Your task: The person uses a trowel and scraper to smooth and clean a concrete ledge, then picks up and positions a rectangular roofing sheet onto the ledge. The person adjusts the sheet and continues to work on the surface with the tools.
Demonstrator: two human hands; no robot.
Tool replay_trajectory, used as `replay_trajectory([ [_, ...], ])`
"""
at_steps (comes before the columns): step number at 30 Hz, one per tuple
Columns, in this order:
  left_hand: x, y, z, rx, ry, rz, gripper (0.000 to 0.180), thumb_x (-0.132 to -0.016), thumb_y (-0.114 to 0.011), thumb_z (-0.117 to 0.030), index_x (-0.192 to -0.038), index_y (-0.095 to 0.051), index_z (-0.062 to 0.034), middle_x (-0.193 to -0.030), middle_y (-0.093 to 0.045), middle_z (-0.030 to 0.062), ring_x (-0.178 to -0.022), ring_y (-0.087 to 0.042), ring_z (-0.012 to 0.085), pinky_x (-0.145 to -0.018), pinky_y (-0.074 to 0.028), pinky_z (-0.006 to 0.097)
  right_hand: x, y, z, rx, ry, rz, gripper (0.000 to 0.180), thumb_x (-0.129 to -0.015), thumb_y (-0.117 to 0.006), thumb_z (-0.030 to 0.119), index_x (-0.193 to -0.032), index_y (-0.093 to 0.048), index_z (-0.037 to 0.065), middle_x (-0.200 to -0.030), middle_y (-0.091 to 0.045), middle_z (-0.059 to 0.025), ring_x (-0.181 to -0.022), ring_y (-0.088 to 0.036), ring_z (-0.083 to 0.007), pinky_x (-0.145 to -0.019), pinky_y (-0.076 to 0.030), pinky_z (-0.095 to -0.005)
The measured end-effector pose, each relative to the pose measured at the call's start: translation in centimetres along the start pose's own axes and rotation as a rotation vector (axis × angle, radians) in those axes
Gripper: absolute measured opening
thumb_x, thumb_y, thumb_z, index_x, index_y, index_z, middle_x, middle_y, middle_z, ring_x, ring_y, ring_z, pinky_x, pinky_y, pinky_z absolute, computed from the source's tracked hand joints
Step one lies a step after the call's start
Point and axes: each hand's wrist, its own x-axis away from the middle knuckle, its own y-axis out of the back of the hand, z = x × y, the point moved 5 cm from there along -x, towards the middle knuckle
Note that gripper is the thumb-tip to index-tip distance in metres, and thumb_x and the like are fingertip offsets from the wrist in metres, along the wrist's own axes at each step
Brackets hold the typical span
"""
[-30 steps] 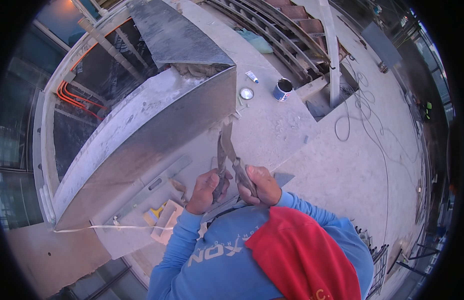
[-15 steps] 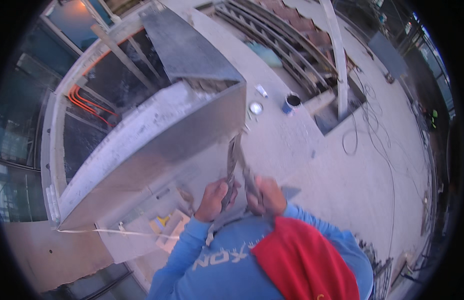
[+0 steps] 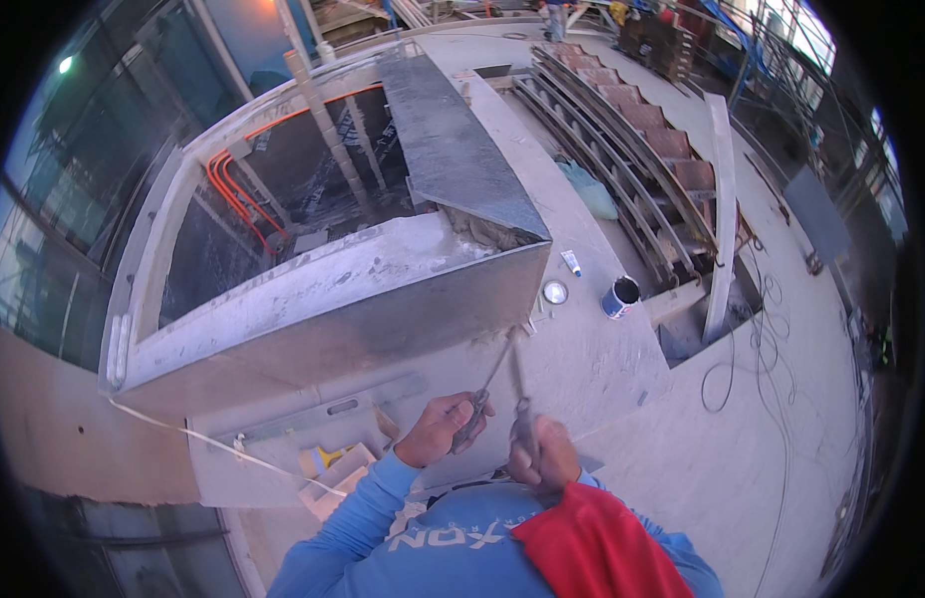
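In front of my chest, my left hand [image 3: 438,429] is closed around the handle of a thin-bladed hand tool [image 3: 499,365]. My right hand [image 3: 545,453] grips a second thin-bladed hand tool [image 3: 518,376], its handle upright in my fist. The two blades slant together and seem to meet at their tips, close to the lower corner of a stone-clad curved wall [image 3: 383,324]. Their exact kind cannot be made out. Past the tips, an open dark-mouthed can [image 3: 619,298], a round lid or shallow tin [image 3: 555,292] and a white tube [image 3: 571,262] are on the pale floor.
A light box [image 3: 340,476] with a yellow-handled brush [image 3: 325,458] sits left of me, beside a long level-like bar [image 3: 333,409]. Dark slabs [image 3: 462,149] cap part of the wall. Curved metal stair framing [image 3: 622,179] and loose cable [image 3: 765,329] lie to the right.
My view has tilted up, so the wall, can and stairs appear lower and more to the right. The two blades have turned edge-on and their tips have come together.
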Motion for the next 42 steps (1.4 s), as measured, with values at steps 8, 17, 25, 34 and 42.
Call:
replay_trajectory([
  [8,-0.5,-0.9,0.2,-0.098,0.021,0.073,0.039,-0.108,-0.045,-0.036,-0.114,-0.062,-0.0013,-0.073,-0.051,-0.0021,-0.061,-0.045,0.0061,-0.054,-0.036,0.023,-0.9,0.1,0.1,-0.103,-0.055,0.003,0.056,-0.105,-0.037,0.057,-0.097,-0.054,0.004,-0.058,-0.048,-0.0006,-0.036,-0.037,-0.0105,-0.037,-0.031,-0.0267],
  [17,0.3,-0.8,0.1,-0.142,0.017,0.02,0.044,-0.108,-0.045,-0.039,-0.113,-0.061,0.0012,-0.073,-0.05,-0.0016,-0.06,-0.045,0.0057,-0.053,-0.037,0.023,-0.7,1.0,-1.3,-0.137,-0.107,-0.04,0.057,-0.105,-0.029,0.059,-0.098,-0.052,0.007,-0.05,-0.04,0.0023,-0.032,-0.033,-0.011,-0.034,-0.028,-0.0276],
  [25,1.8,0.0,0.5,-0.166,0.024,-0.014,0.034,-0.108,-0.047,-0.032,-0.111,-0.061,-0.0013,-0.071,-0.046,-0.0049,-0.06,-0.041,0.0048,-0.054,-0.035,0.023,-0.8,-0.2,-2.0,-0.315,-0.117,-0.077,0.056,-0.105,-0.03,0.06,-0.104,-0.054,0.01,-0.056,-0.047,0.001,-0.034,-0.036,-0.0108,-0.037,-0.03,-0.0258],
  [34,3.3,0.7,0.9,-0.035,0.049,-0.143,0.035,-0.109,-0.044,-0.031,-0.112,-0.06,0.0004,-0.072,-0.046,-0.0041,-0.063,-0.041,0.0052,-0.055,-0.035,0.023,-1.1,-1.9,-2.5,-0.203,-0.202,0.125,0.056,-0.105,-0.032,0.058,-0.099,-0.057,0.007,-0.061,-0.049,0.0003,-0.039,-0.04,-0.0107,-0.04,-0.033,-0.0259],
  [42,2.8,1.1,1.8,-0.036,0.04,-0.143,0.042,-0.107,-0.046,-0.039,-0.113,-0.061,-0.0003,-0.074,-0.05,-0.0026,-0.061,-0.043,0.0052,-0.055,-0.036,0.022,-1.1,-1.5,-2.7,-0.139,-0.241,-0.004,0.06,-0.105,-0.031,0.06,-0.081,-0.053,0.01,-0.054,-0.046,0.0001,-0.036,-0.037,-0.0121,-0.04,-0.033,-0.0264],
])
